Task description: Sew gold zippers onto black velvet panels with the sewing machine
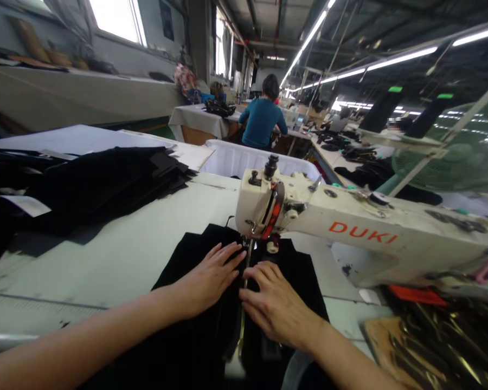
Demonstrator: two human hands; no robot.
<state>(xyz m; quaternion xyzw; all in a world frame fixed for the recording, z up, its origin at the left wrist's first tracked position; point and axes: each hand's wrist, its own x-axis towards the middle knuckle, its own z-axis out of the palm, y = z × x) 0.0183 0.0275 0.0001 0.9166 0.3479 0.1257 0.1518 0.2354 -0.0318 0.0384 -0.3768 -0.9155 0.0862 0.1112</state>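
Note:
A black fabric piece (187, 254) lies flat under the needle of a white sewing machine (350, 238) marked DUKI. My left hand (209, 279) presses flat on the fabric just left of the needle, fingers spread. My right hand (274, 306) rests on the fabric to the right of a thin light strip (243, 319) that runs along the seam line toward me. Both hands sit close together below the machine head (260, 208). Neither hand grips anything.
A stack of black cut pieces (97, 184) lies on the white table (117, 254) at left. A white bin (244, 157) stands behind the machine. A green fan (463, 157) is at right. A person in a teal top (262, 122) sits ahead, back turned.

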